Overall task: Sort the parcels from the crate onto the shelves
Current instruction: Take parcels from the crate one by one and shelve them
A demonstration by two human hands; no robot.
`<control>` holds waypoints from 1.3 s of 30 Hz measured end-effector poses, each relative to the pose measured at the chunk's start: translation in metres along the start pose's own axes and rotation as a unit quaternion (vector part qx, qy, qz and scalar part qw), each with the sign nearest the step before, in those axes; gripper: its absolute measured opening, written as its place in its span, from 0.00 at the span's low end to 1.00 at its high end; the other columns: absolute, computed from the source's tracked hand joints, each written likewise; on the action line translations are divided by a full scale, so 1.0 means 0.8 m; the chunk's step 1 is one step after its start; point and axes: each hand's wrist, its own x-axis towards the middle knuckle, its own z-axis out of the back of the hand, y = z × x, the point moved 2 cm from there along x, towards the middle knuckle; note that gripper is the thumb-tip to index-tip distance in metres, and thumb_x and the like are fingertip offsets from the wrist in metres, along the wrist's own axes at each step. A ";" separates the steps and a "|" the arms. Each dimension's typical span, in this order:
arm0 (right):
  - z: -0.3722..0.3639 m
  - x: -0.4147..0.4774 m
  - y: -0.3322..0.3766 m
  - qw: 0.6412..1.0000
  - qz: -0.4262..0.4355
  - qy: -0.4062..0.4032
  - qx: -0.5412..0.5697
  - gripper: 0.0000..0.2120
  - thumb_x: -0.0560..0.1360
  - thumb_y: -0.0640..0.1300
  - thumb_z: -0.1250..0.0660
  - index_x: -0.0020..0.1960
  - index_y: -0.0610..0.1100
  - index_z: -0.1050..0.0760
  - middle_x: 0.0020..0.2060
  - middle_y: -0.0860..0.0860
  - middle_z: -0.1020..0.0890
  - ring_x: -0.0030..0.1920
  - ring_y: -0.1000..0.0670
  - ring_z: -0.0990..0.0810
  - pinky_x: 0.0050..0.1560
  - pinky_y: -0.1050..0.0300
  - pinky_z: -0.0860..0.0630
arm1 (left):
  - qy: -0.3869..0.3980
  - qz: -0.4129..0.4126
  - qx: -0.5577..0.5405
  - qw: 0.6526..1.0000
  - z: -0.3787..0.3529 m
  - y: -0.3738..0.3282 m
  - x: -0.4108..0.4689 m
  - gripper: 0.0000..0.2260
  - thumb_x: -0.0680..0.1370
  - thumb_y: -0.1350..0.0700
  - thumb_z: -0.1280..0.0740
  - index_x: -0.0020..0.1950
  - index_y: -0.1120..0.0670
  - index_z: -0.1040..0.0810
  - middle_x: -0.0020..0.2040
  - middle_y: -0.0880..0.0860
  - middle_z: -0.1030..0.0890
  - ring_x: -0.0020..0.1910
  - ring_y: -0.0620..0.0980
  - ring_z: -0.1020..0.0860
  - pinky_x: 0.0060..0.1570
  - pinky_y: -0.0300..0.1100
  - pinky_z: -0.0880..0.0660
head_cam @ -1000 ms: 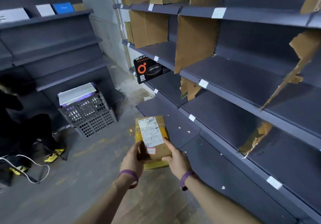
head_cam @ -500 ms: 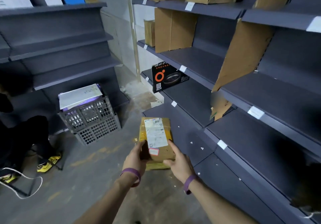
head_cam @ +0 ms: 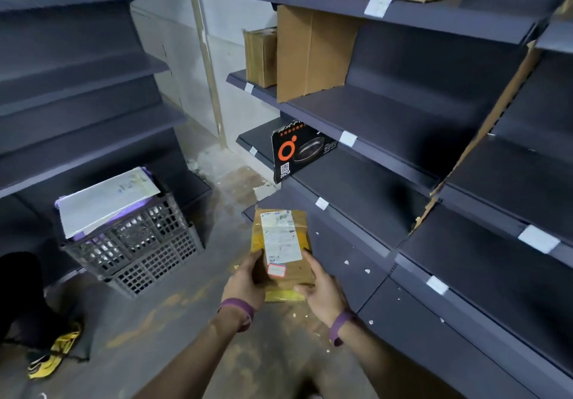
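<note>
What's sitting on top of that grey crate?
A flat white parcel lies across the crate, with a purple layer showing beneath it. What else is inside is covered.

Both hands on the brown parcel [head_cam: 280, 237], label up: left hand [head_cam: 245, 287] grips its left edge, right hand [head_cam: 324, 293] grips the right. Beyond the fingertips [head_cam: 306, 254], a black pan box [head_cam: 297, 150] stands on the dark shelf [head_cam: 372, 181]. Left of the fingers sits a grey crate [head_cam: 139, 250], white parcel [head_cam: 108, 200] on top.

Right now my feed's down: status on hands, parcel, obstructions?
Left hand, right hand grip parcel, label up. Not yet shelved. Nothing between it and shelves; crate off left.
</note>
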 end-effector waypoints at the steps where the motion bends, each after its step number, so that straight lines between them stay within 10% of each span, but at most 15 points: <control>1: -0.001 0.011 0.002 1.000 -0.005 0.000 -0.002 0.37 0.74 0.41 0.28 0.75 0.59 0.42 0.68 0.55 0.26 0.68 0.49 0.28 0.66 0.56 0.30 | 0.005 -0.002 0.005 1.000 0.001 -0.001 0.015 0.30 0.74 0.65 0.38 0.74 0.46 0.35 0.67 0.51 0.25 0.64 0.55 0.25 0.61 0.44 0.28; 8: 0.020 0.129 0.013 1.000 0.010 -0.019 0.005 0.36 0.74 0.42 0.28 0.76 0.56 0.41 0.70 0.52 0.29 0.71 0.48 0.31 0.70 0.53 0.33 | 0.031 -0.023 0.051 0.998 0.006 -0.033 0.136 0.28 0.76 0.61 0.37 0.75 0.44 0.39 0.66 0.52 0.25 0.62 0.54 0.24 0.59 0.44 0.27; 13: 0.042 0.191 0.015 0.995 0.031 -0.049 0.078 0.44 0.65 0.77 0.42 0.75 0.56 0.40 0.64 0.58 0.24 0.64 0.55 0.26 0.65 0.60 0.29 | 0.060 -0.058 0.061 0.995 0.005 -0.074 0.218 0.28 0.77 0.62 0.36 0.74 0.45 0.38 0.66 0.52 0.25 0.62 0.53 0.24 0.60 0.42 0.28; 17: 0.063 0.220 0.006 0.996 -0.024 -0.075 0.038 0.33 0.76 0.44 0.32 0.76 0.54 0.42 0.66 0.51 0.24 0.68 0.50 0.27 0.68 0.52 0.30 | 0.107 -0.100 0.041 0.988 -0.019 -0.098 0.267 0.26 0.77 0.65 0.36 0.75 0.53 0.36 0.71 0.52 0.30 0.69 0.52 0.30 0.66 0.39 0.34; 39: 0.064 0.312 -0.021 0.927 -0.224 -0.296 0.062 0.34 0.76 0.40 0.33 0.73 0.65 0.42 0.61 0.47 0.20 0.61 0.43 0.22 0.58 0.47 0.22 | 0.351 -0.225 0.044 0.908 -0.123 -0.131 0.473 0.30 0.76 0.64 0.33 0.74 0.45 0.37 0.70 0.52 0.28 0.67 0.52 0.28 0.66 0.44 0.30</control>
